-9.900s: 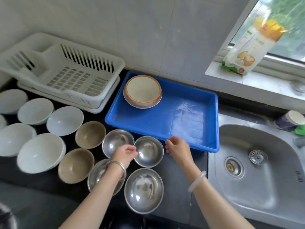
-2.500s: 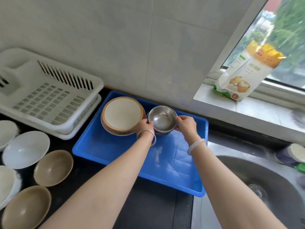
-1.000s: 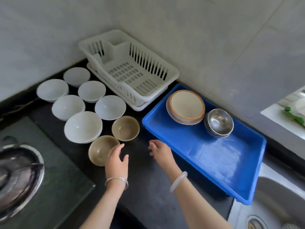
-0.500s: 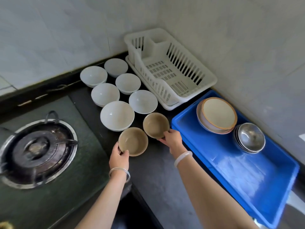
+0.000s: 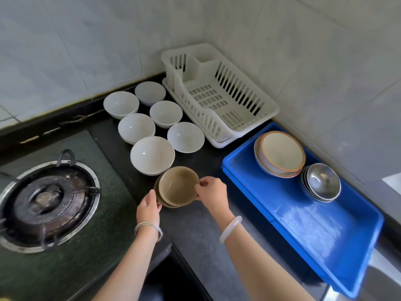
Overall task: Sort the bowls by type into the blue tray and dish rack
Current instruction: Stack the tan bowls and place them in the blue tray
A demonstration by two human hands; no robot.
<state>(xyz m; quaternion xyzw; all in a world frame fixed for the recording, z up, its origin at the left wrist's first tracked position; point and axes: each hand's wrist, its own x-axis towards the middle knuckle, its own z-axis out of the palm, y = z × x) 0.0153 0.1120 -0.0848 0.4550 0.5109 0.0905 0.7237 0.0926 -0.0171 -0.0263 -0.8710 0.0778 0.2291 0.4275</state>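
Two tan bowls (image 5: 178, 187) were nested on the black counter (image 5: 201, 233), upper one sitting slightly off-centre in the lower. L hand (image 5: 148, 206) gripped the lower bowl's near rim w/ thumb and fingers; R hand (image 5: 211, 192) pinched the upper bowl's right rim. Six white bowls (image 5: 152, 155) stood in a cluster behind, btwn gas burner (image 5: 46, 198) and white dish rack (image 5: 217, 94), which held no bowls. Blue tray (image 5: 303, 224) to the right held an orange-rimmed bowl stack (image 5: 281, 153) w/ a steel bowl stack (image 5: 322, 182) just beside it, at its far end.
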